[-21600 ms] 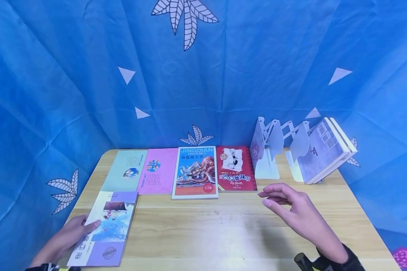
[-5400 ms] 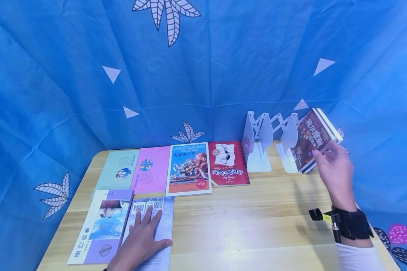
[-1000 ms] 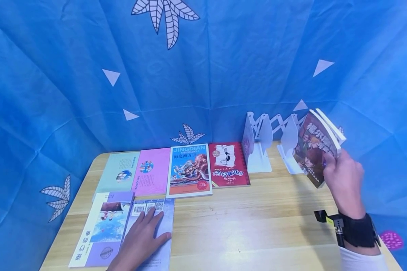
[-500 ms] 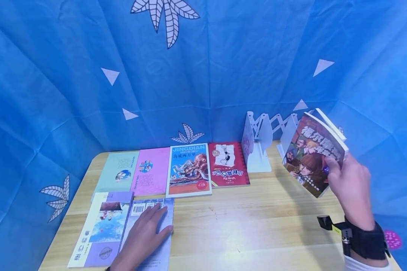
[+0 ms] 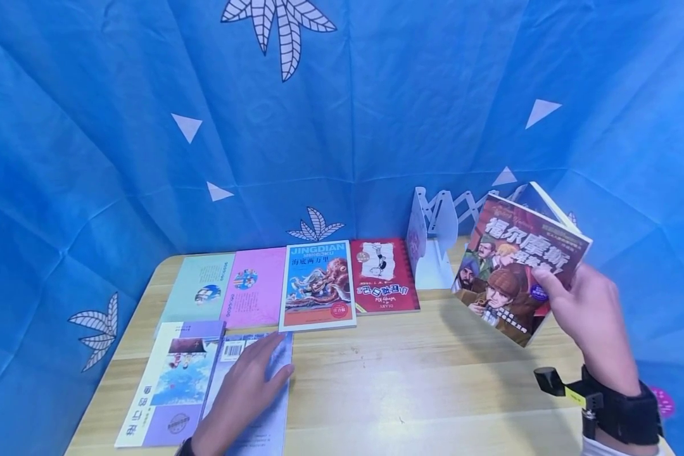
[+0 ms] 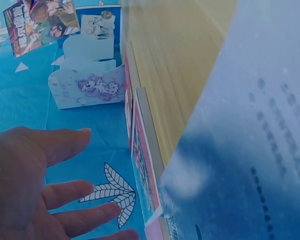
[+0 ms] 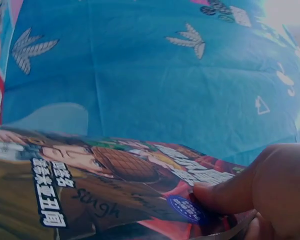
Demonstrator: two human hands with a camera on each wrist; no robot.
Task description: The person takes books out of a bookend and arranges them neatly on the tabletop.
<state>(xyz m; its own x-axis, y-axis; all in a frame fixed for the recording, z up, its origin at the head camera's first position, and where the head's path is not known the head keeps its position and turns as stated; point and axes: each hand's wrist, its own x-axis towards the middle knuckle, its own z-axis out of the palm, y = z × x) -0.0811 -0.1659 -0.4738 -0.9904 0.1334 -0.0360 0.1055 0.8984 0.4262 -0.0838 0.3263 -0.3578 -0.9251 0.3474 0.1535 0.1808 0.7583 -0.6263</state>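
Observation:
My right hand (image 5: 589, 316) pinches the right edge of a dark red paperback book (image 5: 504, 272) with detective figures on its cover. Thumb on the front, it holds the book tilted above the table, before the white metal bookend (image 5: 433, 269). The right wrist view shows the thumb (image 7: 230, 195) pressing that cover. My left hand (image 5: 245, 386) is over a lavender-blue book (image 5: 270, 421) at the front left, fingers extended; whether it touches the cover cannot be told. To its left lies a purple-and-white book (image 5: 177, 380).
Along the back of the table (image 5: 376, 392) lie a green book (image 5: 190, 294), a pink book (image 5: 256, 291), an octopus-cover book (image 5: 319, 288) and a red spiral-bound book (image 5: 384, 278). Another book (image 5: 550, 202) leans at the bookend's right, partly hidden. Blue cloth (image 5: 348, 126) hangs behind.
The right hand has drawn the dark red book away from the leaning book, leftward and nearer, turning its cover toward the head camera. The left hand's fingers have shifted slightly up and right.

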